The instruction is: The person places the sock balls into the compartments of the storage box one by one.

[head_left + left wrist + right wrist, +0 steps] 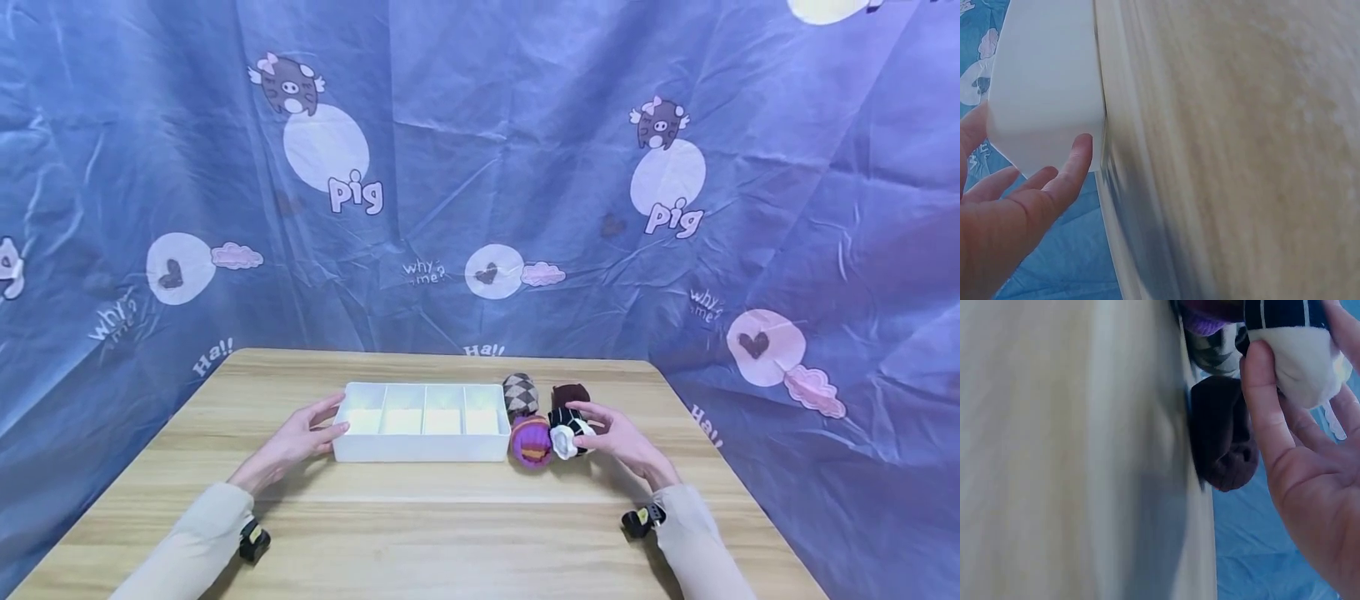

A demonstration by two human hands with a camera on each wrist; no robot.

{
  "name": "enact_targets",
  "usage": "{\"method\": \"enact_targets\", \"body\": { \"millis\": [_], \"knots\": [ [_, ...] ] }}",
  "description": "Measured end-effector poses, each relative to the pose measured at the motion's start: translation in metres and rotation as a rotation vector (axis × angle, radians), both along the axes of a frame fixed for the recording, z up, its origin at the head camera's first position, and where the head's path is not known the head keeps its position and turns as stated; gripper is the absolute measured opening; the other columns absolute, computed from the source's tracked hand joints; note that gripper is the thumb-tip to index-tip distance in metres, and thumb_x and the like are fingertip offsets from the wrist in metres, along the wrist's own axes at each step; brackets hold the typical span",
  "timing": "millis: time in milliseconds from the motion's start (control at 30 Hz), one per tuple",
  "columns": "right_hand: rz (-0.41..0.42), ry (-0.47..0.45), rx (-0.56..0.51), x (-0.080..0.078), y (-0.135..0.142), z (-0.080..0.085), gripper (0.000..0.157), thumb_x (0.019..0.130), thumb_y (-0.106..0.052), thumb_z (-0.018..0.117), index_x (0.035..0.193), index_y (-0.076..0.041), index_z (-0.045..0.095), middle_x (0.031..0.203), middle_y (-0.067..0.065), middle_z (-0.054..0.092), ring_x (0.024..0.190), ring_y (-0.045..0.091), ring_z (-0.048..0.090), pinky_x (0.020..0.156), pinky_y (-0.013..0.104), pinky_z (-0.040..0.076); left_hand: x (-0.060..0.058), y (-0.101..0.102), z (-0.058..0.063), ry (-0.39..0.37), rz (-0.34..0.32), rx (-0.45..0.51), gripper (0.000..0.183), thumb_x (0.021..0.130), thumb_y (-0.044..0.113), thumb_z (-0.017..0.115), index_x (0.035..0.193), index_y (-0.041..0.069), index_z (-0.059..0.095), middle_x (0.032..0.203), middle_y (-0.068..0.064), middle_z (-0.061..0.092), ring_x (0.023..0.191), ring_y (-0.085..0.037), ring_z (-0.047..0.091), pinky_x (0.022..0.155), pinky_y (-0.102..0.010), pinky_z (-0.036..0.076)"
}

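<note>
- Blue fabric (450, 100) all round?

- Yep. Creased, hung behind and along both sides. Printed with pigs (290, 87), hearts (487, 273), pink clouds (543, 273) and white lettering (356, 193).

- And the surface?

- Pale wood-grain tabletop (420, 542), rounded far corners. On it, a white box (420, 447): open-topped, four compartments in a row, long side toward the near edge. Right of the box, a tight cluster of four rolled cloth bundles. Just beside the box: grey diamond-patterned bundle (521, 393) at the back, purple bundle (532, 442) in front. Farther right: dark brown bundle (570, 394) at the back, black-and-white bundle (1300, 356) in front.

- Left hand (296, 437)?

- At the box's left end. Fingers loosely extended, not clenched, thumb by the near corner, touching.

- Right hand (618, 437)?

- Gripping the black-and-white bundle, thumb on the near side, fingers on the far side. Just right of the purple bundle, nearer than the brown.

- Lifted or on the wood?

- Cannot tell from these views.
</note>
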State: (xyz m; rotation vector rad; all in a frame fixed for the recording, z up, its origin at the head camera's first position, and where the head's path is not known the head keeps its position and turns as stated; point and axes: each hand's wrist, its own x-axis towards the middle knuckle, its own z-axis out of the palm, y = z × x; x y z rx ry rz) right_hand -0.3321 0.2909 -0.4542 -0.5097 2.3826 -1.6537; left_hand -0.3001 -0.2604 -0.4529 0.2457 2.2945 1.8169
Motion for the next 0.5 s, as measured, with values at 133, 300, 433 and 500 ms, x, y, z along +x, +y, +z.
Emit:
{"method": "enact_targets", "body": {
  "millis": [133,300,433,500],
  "knots": [
    [-0.02,0.011,-0.053,-0.003,-0.009,0.003,0.073,0.084,-0.012,0.075,0.148,-0.006,0.041,0.152,0.032,0.031,0.124,0.041,0.053,0.092,0.028,0.056,-0.001,0.0,-0.001,-0.008,-0.006,0.013,0.079,0.097,0.023,0.063,0.157,0.003,0.014,0.156,-0.034,0.018,0.136,-0.048,0.038,0.1,-0.041,0.054],
    [-0.055,0.024,-0.081,-0.006,-0.022,0.008,0.073,0.083,-0.012,0.077,0.147,-0.007,0.042,0.15,0.031,0.036,0.112,0.024,0.061,0.09,0.028,0.057,-0.001,-0.002,-0.002,-0.001,-0.01,0.009,0.079,0.097,0.023,0.063,0.157,0.004,0.015,0.156,-0.033,0.019,0.133,-0.046,0.042,0.099,-0.042,0.054],
    [-0.081,0.038,-0.096,-0.008,-0.033,0.012,0.07,0.084,-0.012,0.076,0.146,-0.008,0.044,0.149,0.029,0.039,0.118,0.026,0.059,0.091,0.026,0.055,-0.001,-0.002,-0.003,0.005,-0.015,-0.001,0.079,0.097,0.024,0.063,0.157,0.004,0.015,0.156,-0.034,0.018,0.132,-0.045,0.046,0.098,-0.041,0.055],
    [-0.089,0.049,-0.103,-0.011,-0.039,0.016,0.07,0.084,-0.013,0.076,0.146,-0.009,0.044,0.15,0.028,0.039,0.123,0.031,0.055,0.094,0.025,0.054,-0.001,-0.001,-0.003,0.001,-0.008,0.007,0.079,0.097,0.024,0.063,0.157,0.004,0.016,0.156,-0.034,0.02,0.131,-0.045,0.046,0.097,-0.04,0.055]
  ]
}}
